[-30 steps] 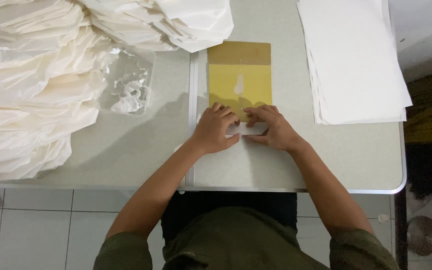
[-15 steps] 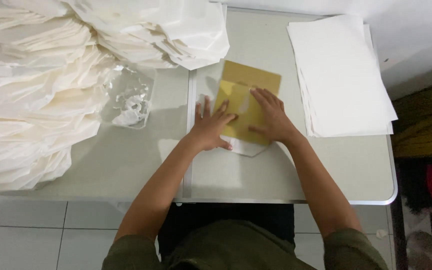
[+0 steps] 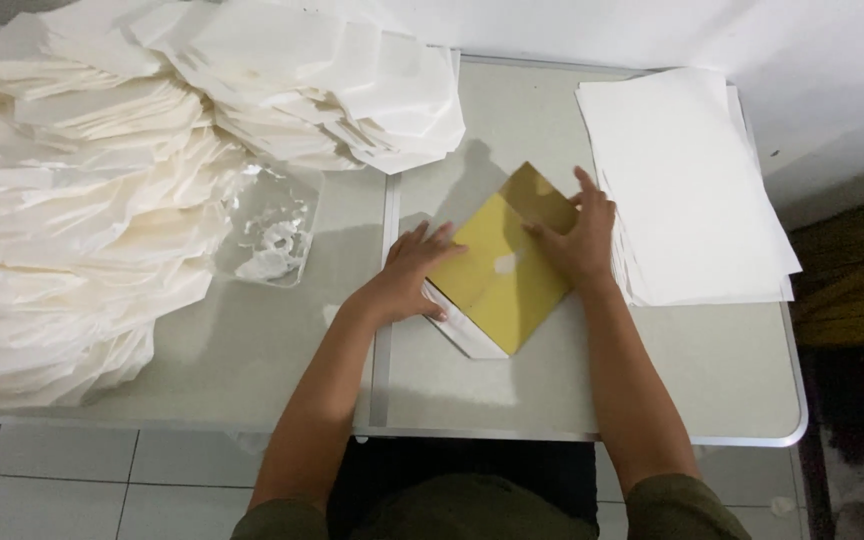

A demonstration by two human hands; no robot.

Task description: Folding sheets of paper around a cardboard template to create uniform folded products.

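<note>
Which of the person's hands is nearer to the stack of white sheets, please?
Right. The right hand lies on the yellow board beside the stack of white sheets; the left hand rests at the board's far edge.

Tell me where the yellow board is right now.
In the head view, the yellow board lies tilted mid-table under both hands, between the paper stack on the right and the plastic bag on the left.

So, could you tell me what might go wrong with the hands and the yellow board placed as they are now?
1. The yellow board lies turned at an angle over the white sheet, of which only a corner shows; the sheet could slip or crease unevenly.
2. The right hand sits right beside the stack of white sheets and could nudge its edge.
3. The left hand presses only the board's left edge, so the board may pivot.
</note>
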